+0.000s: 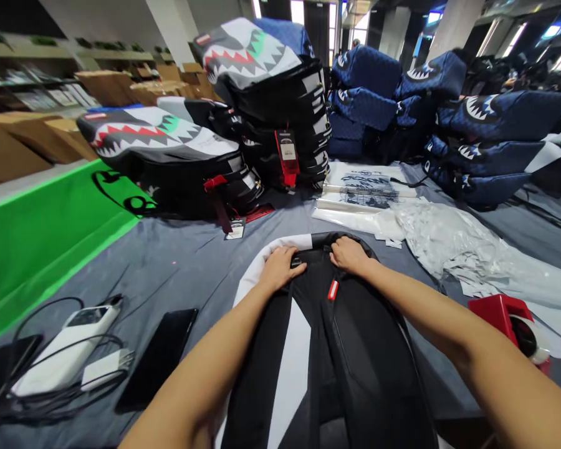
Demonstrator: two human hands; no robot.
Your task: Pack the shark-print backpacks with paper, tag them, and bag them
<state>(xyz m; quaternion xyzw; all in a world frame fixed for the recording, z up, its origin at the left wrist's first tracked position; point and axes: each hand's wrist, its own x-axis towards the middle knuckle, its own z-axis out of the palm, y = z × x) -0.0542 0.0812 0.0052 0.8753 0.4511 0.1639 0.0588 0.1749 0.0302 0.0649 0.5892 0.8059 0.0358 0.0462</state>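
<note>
A black backpack [374,349] with white panels lies in front of me, its straps facing up. My left hand [280,268] grips its top left edge, thumb stretched inward beside the handle area and fingers over the white rim. On the top right, my right hand [349,254] has its fingers curled round the black edge near the strap. Just below that hand, a small red and white label [333,289] sits on the strap. The fingertips of both hands are partly hidden against the fabric.
Stacked shark-mouth backpacks [168,140] and blue backpacks [495,118] stand behind. Clear plastic bags [449,237] lie to the right, near a red tape dispenser [500,315]. On the left are a black phone [159,358], a white power bank [70,349], cables and a green barrier [51,243].
</note>
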